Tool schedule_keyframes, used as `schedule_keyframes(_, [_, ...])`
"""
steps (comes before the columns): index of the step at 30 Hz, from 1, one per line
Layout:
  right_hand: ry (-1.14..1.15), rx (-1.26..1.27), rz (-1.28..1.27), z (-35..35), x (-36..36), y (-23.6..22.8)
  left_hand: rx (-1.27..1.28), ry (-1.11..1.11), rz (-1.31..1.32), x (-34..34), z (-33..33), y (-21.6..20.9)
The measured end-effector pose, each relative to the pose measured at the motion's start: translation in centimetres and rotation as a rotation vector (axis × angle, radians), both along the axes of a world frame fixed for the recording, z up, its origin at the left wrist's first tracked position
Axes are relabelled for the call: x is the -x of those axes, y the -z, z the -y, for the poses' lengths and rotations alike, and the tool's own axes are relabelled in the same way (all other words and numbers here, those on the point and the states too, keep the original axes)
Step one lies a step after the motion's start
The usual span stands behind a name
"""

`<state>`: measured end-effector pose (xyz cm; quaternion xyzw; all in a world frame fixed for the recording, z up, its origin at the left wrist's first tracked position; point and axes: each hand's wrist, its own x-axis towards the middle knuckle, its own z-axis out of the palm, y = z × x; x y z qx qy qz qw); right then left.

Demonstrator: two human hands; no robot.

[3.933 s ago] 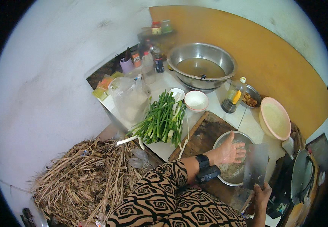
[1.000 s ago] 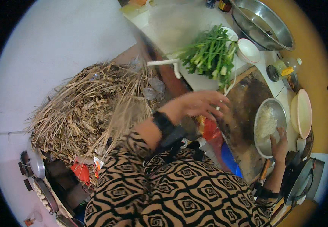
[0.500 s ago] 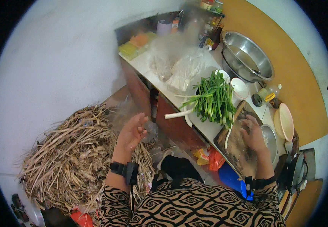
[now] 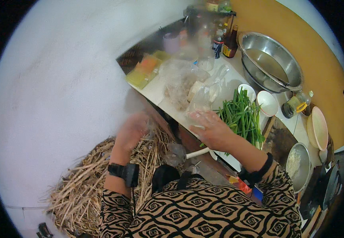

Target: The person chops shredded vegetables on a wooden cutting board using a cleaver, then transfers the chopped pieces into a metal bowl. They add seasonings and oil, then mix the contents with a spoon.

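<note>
My right hand (image 4: 213, 130) reaches over the counter's front edge, its fingertips at the near end of a clear plastic bag (image 4: 199, 104). Its thumb stands apart from its fingers, and I cannot tell whether it presses on the plastic. Pale blocks (image 4: 196, 90) show through the bag. Smeared by motion, my left hand (image 4: 132, 130) hangs off the counter above a heap of dry stalks (image 4: 96, 174); its fingers are not clear. Right of the bag, cut green onions (image 4: 240, 117) lie piled, with a long white stalk (image 4: 198, 153) jutting past the edge.
Two white bowls (image 4: 267, 104) stand behind the onions. Farther right are a large steel basin (image 4: 297, 75) with liquid, an oil bottle (image 4: 297, 105), a pink-rimmed basket (image 4: 319, 129) and a metal bowl (image 4: 305, 170) of pale crumbs. Sauce bottles (image 4: 230, 43) stand at the back.
My right hand has moved left from the cutting board to the plastic bag. My left hand stays off the counter, now blurred. The view has shifted, so the counter sits farther right.
</note>
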<state>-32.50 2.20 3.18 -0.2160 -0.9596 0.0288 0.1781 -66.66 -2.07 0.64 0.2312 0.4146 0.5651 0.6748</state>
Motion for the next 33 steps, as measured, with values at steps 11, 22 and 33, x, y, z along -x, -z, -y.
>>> schedule_keyframes(11, [0.388, 0.192, 0.103, -4.9, -4.7, 0.4, -0.049, 0.319, -0.007, -2.8, -12.3, -1.0])
schedule_keyframes(22, [0.860, 0.134, -0.046, -14.7, -8.1, -4.3, -0.084, 0.879, 0.085, -5.2, -30.1, 2.0])
schedule_keyframes(33, [1.323, 0.132, 0.481, -29.2, -6.9, -16.2, -0.058, 1.225, -0.070, 9.2, -39.8, 2.6])
